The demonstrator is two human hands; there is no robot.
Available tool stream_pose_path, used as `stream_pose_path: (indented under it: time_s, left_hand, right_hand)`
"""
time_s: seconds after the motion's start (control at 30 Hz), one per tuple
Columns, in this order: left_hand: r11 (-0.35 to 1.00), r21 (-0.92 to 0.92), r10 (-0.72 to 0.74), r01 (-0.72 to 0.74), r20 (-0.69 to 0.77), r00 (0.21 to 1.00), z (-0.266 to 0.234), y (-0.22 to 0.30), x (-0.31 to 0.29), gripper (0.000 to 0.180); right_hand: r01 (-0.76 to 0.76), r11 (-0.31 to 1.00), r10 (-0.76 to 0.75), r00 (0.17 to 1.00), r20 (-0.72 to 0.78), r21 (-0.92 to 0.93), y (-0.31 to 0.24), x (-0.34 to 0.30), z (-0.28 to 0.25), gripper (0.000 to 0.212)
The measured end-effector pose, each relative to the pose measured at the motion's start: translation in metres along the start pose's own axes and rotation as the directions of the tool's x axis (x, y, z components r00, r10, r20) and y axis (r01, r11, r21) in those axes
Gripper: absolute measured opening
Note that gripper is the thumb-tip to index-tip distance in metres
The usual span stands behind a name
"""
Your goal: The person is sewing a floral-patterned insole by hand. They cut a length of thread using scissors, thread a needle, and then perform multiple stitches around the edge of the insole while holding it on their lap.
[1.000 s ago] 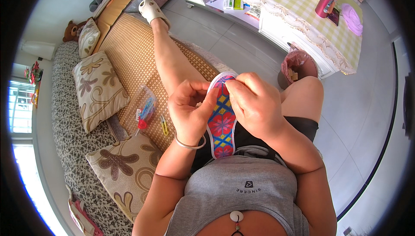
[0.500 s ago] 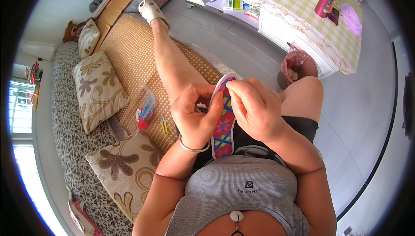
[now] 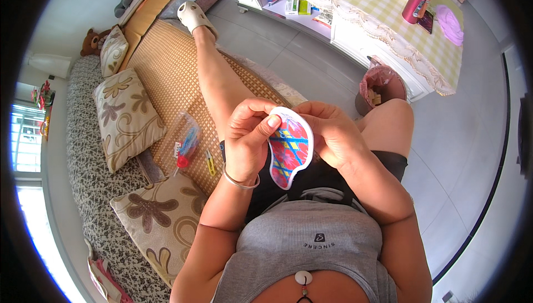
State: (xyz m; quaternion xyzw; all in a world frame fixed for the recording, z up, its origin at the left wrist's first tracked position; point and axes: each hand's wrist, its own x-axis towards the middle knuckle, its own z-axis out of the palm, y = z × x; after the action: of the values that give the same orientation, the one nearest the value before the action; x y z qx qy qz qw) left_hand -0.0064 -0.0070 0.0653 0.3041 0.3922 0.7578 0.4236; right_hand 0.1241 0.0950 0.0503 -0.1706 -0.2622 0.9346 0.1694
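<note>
Insole [image 3: 291, 146] has turned, partly hiding right hand [image 3: 330, 133], yellow snips [image 3: 210, 163] near pillow [image 3: 154, 213]

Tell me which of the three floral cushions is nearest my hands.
The bottom cushion, partly hidden by your left forearm; the middle cushion and top cushion lie farther up, farther from your left hand.

Bright daylight enters through the window [image 3: 33, 214] at left, glaring white; fisheye distortion bends edges toward black corners.
</note>
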Motion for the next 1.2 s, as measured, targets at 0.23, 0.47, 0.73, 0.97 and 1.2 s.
stream_pose_path:
  time_s: [0.23, 0.47, 0.73, 0.97, 1.2]
  left_hand:
    - [0.994, 0.106, 0.026, -0.028, 0.020, 0.999, -0.004, -0.007, -0.003, 0.011]
    - [0.986, 0.135, 0.094, -0.098, 0.035, 0.995, -0.005, -0.006, -0.004, 0.011]
    - [0.985, 0.117, 0.126, -0.130, 0.040, 0.991, -0.010, -0.008, -0.002, 0.010]
    - [0.918, 0.336, 0.178, -0.213, 0.132, 0.975, -0.012, -0.003, -0.003, 0.009]
    - [0.964, 0.207, 0.149, -0.166, 0.097, 0.984, -0.015, -0.008, -0.004, 0.009]
  right_hand:
    - [-0.015, 0.974, 0.004, 0.999, 0.049, 0.226, 0.005, 0.006, 0.000, 0.014]
    - [0.040, 0.986, -0.041, 0.999, 0.003, 0.162, 0.006, 0.001, 0.009, 0.014]
    - [0.103, 0.980, -0.099, 0.995, -0.032, 0.171, 0.014, 0.003, 0.013, 0.011]
    - [0.123, 0.989, -0.125, 0.992, 0.025, 0.085, 0.015, 0.003, 0.004, 0.012]
    - [0.131, 0.962, -0.135, 0.991, 0.001, 0.242, 0.017, 0.002, 0.009, 0.011]
